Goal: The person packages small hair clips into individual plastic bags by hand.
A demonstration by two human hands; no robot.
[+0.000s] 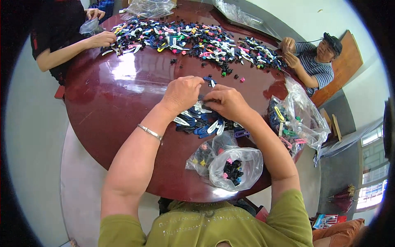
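My left hand [183, 94] is closed in a pinch above a small heap of snap hair clips [199, 123], mostly dark blue, white and black. My right hand [230, 103] faces it, its thumb and fingers pressed together, with something dark between the two hands. What each hand holds is too small and covered to make out. By the left fingertips shows a dark blue and white hair clip [210, 81]; whether it is held or lies on the table, I cannot tell. Closer to me, an open clear plastic bag [251, 164] contains small black and pink claw clips.
A long mixed pile of hair clips [177, 39] covers the far part of the red-brown table [107, 111]. Another clear bag [201, 158] and a fuller clip bag [304, 115] lie nearer. One person's hand [103, 39] touches the pile at left; another person [314, 61] sits at right.
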